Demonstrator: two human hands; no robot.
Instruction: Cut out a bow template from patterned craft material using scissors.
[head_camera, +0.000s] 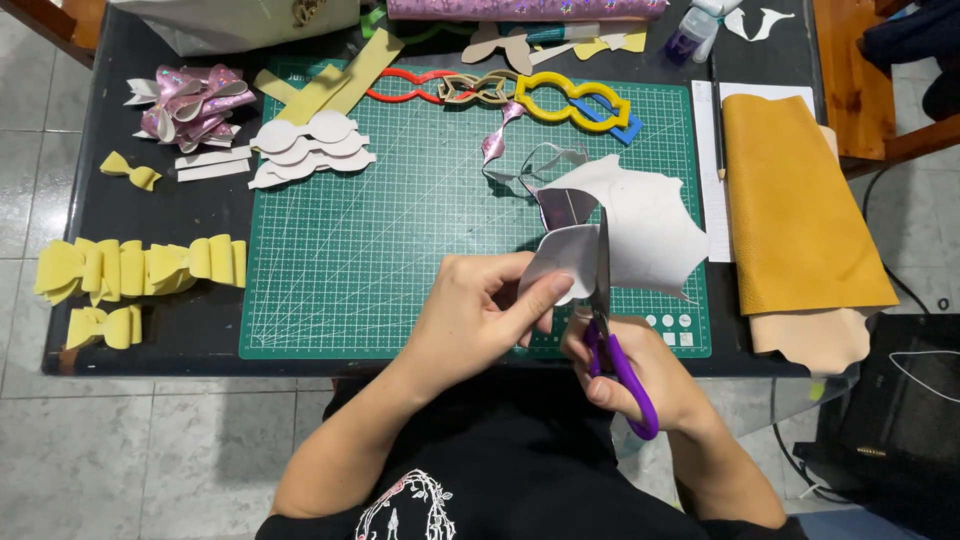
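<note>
Scissors (612, 330) in right hand (640, 375) cut white sheet (640, 235) held by left hand (480, 315).

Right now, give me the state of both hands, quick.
Left hand: closed, pinching the white sheet by its edge.
Right hand: closed on the purple-handled scissors, blades in the sheet.
</note>
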